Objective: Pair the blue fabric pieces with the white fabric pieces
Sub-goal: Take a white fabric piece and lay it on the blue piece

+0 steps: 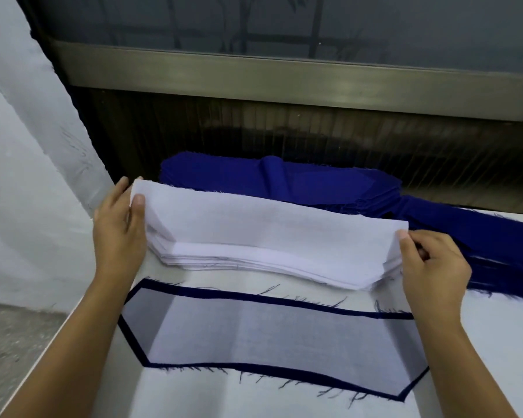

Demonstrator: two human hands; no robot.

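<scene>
A stack of white fabric pieces (254, 260) lies across the middle of the table. Its top white piece (269, 221) is lifted at both ends. My left hand (120, 227) pinches the left end, thumb on top. My right hand (432, 267) pinches the right end. Behind the stack, a pile of blue fabric pieces (299, 182) spreads to the right. Nearest me lies a paired piece (269, 336): a white piece on a blue one, whose dark frayed border shows all round.
The white table (480, 342) has its left edge (52, 336) running diagonally, with grey floor (9, 342) beyond it. A dark ribbed panel and a metal window frame (284, 76) stand right behind the blue pile. A pale wall (27, 176) rises at the left.
</scene>
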